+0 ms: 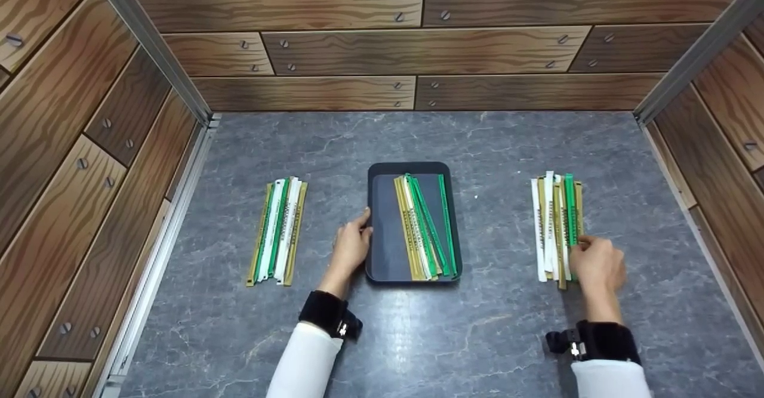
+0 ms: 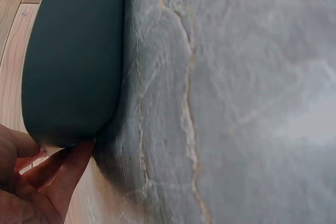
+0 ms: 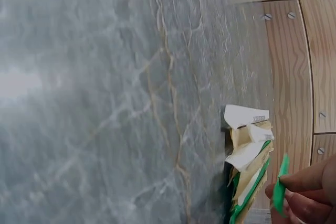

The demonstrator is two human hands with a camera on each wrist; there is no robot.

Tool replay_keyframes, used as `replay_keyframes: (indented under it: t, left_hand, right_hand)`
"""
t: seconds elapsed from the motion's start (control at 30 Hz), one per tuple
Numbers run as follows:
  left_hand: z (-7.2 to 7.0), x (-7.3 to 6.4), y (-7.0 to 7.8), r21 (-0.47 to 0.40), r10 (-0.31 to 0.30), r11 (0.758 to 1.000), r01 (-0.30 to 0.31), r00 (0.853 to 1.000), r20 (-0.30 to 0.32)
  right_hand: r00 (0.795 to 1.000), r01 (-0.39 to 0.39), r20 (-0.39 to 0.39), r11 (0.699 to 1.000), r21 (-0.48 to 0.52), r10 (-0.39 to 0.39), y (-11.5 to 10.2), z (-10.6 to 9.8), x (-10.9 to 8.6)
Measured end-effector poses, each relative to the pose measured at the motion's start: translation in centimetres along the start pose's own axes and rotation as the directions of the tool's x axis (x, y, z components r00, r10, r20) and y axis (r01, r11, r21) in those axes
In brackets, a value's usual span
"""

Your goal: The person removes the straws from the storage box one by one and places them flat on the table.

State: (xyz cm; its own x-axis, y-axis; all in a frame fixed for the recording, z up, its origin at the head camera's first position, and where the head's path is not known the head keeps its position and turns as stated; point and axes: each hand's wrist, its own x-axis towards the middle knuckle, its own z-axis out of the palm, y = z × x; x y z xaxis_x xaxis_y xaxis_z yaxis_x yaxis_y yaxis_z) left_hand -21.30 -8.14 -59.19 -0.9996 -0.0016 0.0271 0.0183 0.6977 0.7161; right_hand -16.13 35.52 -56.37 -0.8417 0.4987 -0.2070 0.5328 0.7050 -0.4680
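Note:
A dark rectangular tray (image 1: 385, 255) lies on the table with several slim stick packets (image 1: 412, 231) in it, gold, white and green. My left hand (image 1: 351, 244) grips the tray's left side; in the left wrist view the thumb and fingers (image 2: 76, 169) meet at the tray's edge (image 2: 73, 66). On the right, my right hand (image 1: 598, 264) is at the near end of a row of stick packets (image 1: 549, 225). In the right wrist view it pinches a green stick packet (image 3: 280, 187) between thumb and fingers, beside the other packets (image 3: 247, 150).
Another group of gold, green and white stick packets (image 1: 277, 231) lies left of the tray. The grey marbled table (image 1: 418, 138) is bounded by wood-patterned walls (image 1: 340, 52) at the back and both sides, with metal rails (image 1: 161, 219) at the corners.

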Motion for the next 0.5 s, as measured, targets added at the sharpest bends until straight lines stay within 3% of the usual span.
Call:
replay_keyframes:
  t: [0.33,0.5]
  left_hand:
    - [0.0,0.1,0.1,-0.017,-0.011,1.000,0.011,1.000,0.029]
    - [0.0,0.1,0.1,-0.033,-0.018,0.999,0.019,0.999,0.041]
  right_hand:
    - [0.999,0.031,0.020,1.000,0.007,-0.031,0.5,0.2,0.5]
    - [0.985,0.147,-0.095,0.988,0.045,-0.143,-1.3,1.4,-0.4]
